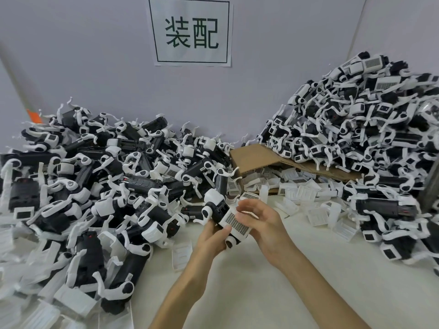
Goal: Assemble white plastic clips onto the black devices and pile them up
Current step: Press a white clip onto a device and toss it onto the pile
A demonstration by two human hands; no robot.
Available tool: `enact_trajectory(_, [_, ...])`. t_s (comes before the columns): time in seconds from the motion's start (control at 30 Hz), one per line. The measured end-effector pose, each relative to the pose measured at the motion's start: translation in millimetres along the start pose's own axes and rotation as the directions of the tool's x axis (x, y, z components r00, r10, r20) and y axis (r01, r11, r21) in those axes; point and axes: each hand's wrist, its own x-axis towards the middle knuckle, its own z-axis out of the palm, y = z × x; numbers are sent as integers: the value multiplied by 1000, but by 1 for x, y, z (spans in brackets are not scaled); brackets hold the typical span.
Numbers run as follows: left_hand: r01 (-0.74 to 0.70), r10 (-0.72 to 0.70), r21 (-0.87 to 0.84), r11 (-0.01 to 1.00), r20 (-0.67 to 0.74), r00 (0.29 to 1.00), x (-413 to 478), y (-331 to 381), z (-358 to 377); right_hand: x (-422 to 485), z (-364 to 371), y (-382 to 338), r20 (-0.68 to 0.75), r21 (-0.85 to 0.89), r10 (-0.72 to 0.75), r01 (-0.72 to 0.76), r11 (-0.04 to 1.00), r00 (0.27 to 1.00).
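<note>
Black device [217, 210] held just above the middle of the table [249, 281], nearer its front edge. Gripped from below by left hand [212, 236], fingers curled round the body. White clip [236, 222] with a gridded label on the device's near end. Right hand [260, 223] beside it, fingers bent, tips touching the clip's far edge; pinching or merely resting, cannot tell. Heap of clipped devices [95, 174] along the left edge; taller heap [368, 127] in the far right corner. Loose clips [301, 193] and cardboard [256, 157] at the far edge between them. Sign [191, 32] on the wall.
</note>
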Motion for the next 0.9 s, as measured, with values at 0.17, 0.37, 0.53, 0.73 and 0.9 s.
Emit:
enact_trajectory(0.17, [-3, 4, 46, 999, -22, 1000, 1, 0, -1, 0, 1, 3, -65, -104, -92, 85, 991, 994])
enact_trajectory(0.37, [-63, 60, 130, 990, 27, 998, -6, -1, -1, -1, 3, 6, -98, -393, -283, 224, 892, 954])
enact_trajectory(0.53, [-98, 106, 143, 985, -53, 993, -4, -2, 1, -1, 4, 11, -47, -496, -217, 166, 852, 975])
enact_trajectory(0.73, [-171, 191, 114, 979, -195, 962, -2, -2, -2, -4, 12, 18, 112, -479, -39, 88, 874, 993])
enact_trajectory(0.9, [-246, 262, 122, 962, -136, 955, -3, 0, -2, -8, 11, 8, 217, -335, -5, 79, 939, 976])
